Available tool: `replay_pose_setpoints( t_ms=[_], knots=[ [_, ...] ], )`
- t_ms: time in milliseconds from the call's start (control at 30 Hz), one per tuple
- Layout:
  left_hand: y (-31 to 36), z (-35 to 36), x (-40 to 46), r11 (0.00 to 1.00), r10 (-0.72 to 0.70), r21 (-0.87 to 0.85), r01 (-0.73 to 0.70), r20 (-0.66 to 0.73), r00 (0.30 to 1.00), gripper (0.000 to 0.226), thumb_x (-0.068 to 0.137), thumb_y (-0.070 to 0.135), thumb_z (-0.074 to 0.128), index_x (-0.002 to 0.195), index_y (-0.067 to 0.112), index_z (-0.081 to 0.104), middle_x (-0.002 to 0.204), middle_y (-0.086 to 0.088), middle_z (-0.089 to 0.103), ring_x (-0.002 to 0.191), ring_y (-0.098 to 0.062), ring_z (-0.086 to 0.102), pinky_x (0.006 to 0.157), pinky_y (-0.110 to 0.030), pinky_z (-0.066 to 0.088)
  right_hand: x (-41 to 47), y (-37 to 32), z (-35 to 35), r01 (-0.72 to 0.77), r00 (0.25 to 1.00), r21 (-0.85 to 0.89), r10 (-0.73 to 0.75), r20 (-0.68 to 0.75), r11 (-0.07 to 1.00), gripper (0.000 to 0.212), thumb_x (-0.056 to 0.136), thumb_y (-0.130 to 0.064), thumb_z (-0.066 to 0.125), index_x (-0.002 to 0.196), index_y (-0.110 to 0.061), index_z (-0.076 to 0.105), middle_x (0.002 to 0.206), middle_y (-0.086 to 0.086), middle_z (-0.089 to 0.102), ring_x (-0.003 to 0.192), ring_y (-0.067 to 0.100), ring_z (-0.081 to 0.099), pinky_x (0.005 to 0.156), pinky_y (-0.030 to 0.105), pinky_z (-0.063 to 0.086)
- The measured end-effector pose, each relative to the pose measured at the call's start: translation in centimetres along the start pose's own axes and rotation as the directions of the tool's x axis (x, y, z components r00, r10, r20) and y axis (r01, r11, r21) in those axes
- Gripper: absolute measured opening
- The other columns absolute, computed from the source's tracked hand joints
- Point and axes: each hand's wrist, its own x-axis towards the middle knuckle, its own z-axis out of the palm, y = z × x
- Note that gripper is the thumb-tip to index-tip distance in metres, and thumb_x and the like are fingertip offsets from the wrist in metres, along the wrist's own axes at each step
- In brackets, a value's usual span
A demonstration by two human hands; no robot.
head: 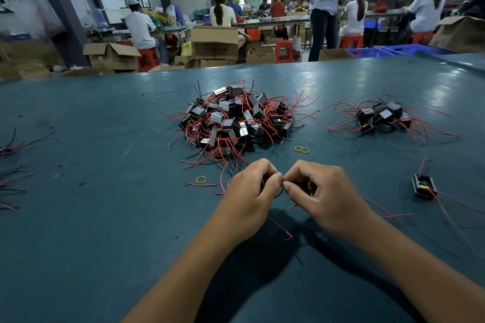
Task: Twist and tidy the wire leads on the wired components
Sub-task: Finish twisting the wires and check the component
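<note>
My left hand (249,191) and my right hand (320,196) meet fingertip to fingertip just above the teal table (105,217), both pinching thin wire leads (282,193). A red lead (280,228) trails from under my hands toward me. The component they belong to is hidden inside my hands. Behind my hands lies a large pile of black wired components (233,118) with red and black leads. A smaller pile (380,118) lies at the right. A single black component (423,186) with red leads sits on the table right of my right hand.
Yellow rubber bands lie on the table: one (200,179) left of my hands, a pair (301,149) by the big pile. Loose wires (10,165) lie at the left edge. Beyond the table are cardboard boxes (214,42), red stools and several seated workers.
</note>
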Motion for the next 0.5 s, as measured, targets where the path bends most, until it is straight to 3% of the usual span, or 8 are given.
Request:
replay_pose_setpoints(
  t_ms=[233,500],
  knots=[
    [-0.01,0.04,0.01,0.997,-0.038,-0.063,0.037,-0.007,0.999,0.023,0.102,0.023,0.052,0.083,0.01,0.053,0.056,0.013,0.04,0.052,-0.005,0.034,0.052,-0.02,0.029,0.04,-0.07,0.07,-0.001,1.0,0.008,0.001,-0.002,1.0,0.014,0.09,-0.01,0.07,0.079,-0.017,0.065,0.061,-0.016,0.055,0.056,0.004,0.051,0.054,0.008,0.033],
    [-0.2,-0.09,0.24,0.99,-0.083,-0.102,0.092,0.088,0.993,0.03,0.104,0.027,0.047,0.082,0.007,0.051,0.061,0.011,0.038,0.054,-0.006,0.033,0.055,-0.028,0.03,0.0,-0.13,0.07,-0.003,1.0,0.021,0.003,0.0,1.0,0.015,0.089,-0.008,0.07,0.079,-0.017,0.065,0.064,-0.021,0.057,0.056,0.002,0.052,0.054,0.006,0.033]
  ],
)
